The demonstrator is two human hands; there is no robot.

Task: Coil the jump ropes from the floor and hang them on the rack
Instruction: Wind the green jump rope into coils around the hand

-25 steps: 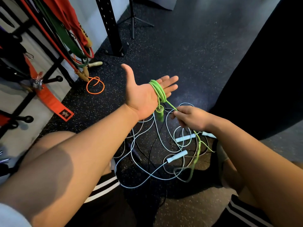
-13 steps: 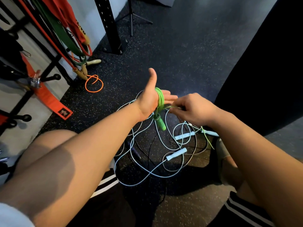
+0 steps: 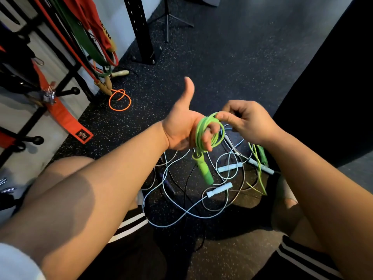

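Person coiling green jump rope (image 3: 198, 136), centre frame.
Left hand (image 3: 181, 126) is holding loops round curled fingers; right hand (image 3: 250, 122) is pinching them.

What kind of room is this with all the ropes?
Most likely a gym. The speckled black rubber floor, the stretchy red and green resistance bands hanging on the black metal rack, and the thin pale blue jump ropes tangled beside the bright green jump rope all point to a workout room.
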